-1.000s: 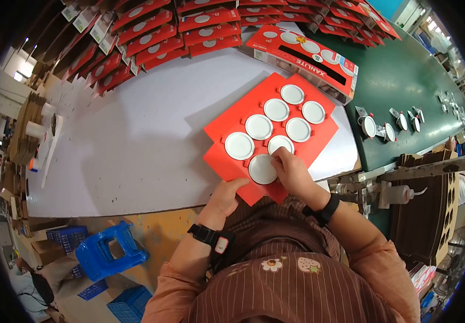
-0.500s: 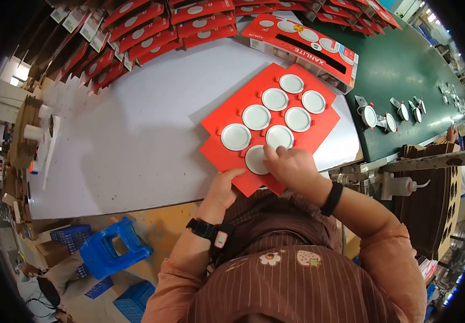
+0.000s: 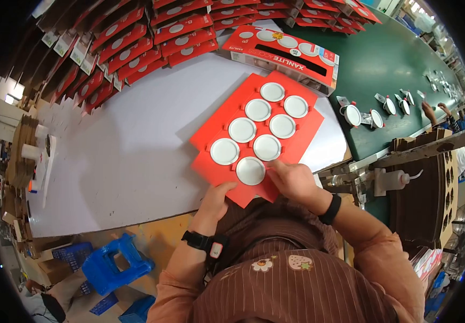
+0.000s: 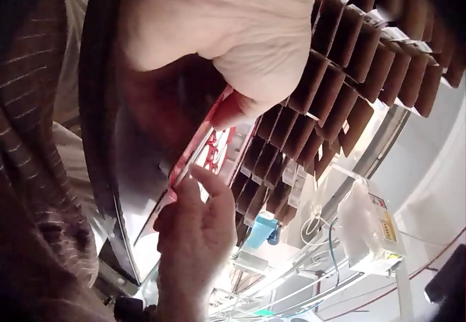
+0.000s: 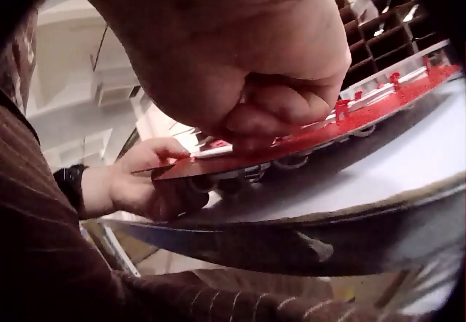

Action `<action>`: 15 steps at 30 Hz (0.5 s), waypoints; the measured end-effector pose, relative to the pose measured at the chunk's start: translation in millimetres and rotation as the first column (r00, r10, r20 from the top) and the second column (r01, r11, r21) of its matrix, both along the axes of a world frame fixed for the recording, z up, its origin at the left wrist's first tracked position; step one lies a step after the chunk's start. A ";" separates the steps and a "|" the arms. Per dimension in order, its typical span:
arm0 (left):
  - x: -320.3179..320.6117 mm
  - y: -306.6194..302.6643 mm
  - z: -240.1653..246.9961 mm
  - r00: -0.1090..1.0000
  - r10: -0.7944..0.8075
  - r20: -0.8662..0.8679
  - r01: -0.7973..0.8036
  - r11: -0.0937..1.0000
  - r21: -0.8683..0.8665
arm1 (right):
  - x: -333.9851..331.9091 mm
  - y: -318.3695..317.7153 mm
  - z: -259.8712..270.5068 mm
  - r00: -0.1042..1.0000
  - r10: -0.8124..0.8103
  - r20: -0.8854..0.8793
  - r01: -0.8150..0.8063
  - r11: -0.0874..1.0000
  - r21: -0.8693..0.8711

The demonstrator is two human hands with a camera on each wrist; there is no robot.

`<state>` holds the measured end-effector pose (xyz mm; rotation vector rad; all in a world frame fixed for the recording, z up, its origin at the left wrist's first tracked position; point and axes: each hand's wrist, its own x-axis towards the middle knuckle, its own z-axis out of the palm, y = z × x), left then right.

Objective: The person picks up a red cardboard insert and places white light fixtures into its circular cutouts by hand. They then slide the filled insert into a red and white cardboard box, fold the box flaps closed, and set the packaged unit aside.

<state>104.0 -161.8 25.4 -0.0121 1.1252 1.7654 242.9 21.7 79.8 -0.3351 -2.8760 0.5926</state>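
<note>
A red card carries several white round discs in two slanting rows, with small red tabs at their sides. At the card's near corner my left hand grips the edge, thumb on top and fingers underneath; the right wrist view shows this left hand too. My right hand has curled fingers at the right side of the nearest disc, pinching the red tab there. From the right wrist camera, my right hand hides its own fingertips and part of the card. Clips hang under the card.
A red and white box lies behind the card. Rows of red packages stand along the back left. On the green table at the right are several loose round lights. A blue stool is below the white table.
My right hand's fingers have moved off the nearest disc's face to its right side, uncovering it. The left hand keeps its hold. The card and box appear further left in the head view.
</note>
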 end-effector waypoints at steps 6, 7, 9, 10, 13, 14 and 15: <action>6.7 -0.3 6.4 0.993 -0.087 -0.079 0.092 0.993 0.071 | 49.8 36.8 -17.0 0.890 -0.450 0.072 0.451 0.845 -0.289; 9.1 1.2 6.6 0.991 -0.095 -0.090 0.102 0.992 0.077 | 56.4 43.0 -28.0 0.871 -0.481 0.101 0.481 0.789 -0.384; 15.4 2.8 5.2 0.978 -0.100 -0.185 0.112 0.992 0.060 | 59.4 48.1 -31.1 0.839 -0.504 0.207 0.521 0.634 -0.572; 19.7 3.9 4.9 0.974 -0.107 -0.198 0.122 0.990 0.067 | 58.2 47.0 -26.4 0.827 -0.488 0.280 0.529 0.507 -0.681; 35.0 4.5 2.2 0.956 -0.148 -0.252 0.167 0.984 0.055 | 52.3 44.8 -27.7 0.844 -0.478 0.242 0.447 0.380 -0.810; 37.0 4.0 1.2 0.953 -0.153 -0.263 0.173 0.983 0.056 | 49.8 44.7 -31.7 0.817 -0.514 0.261 0.465 0.321 -0.825; 38.3 4.6 0.8 0.946 -0.162 -0.281 0.181 0.982 0.043 | 48.3 46.5 -35.1 0.789 -0.547 0.279 0.479 0.265 -0.837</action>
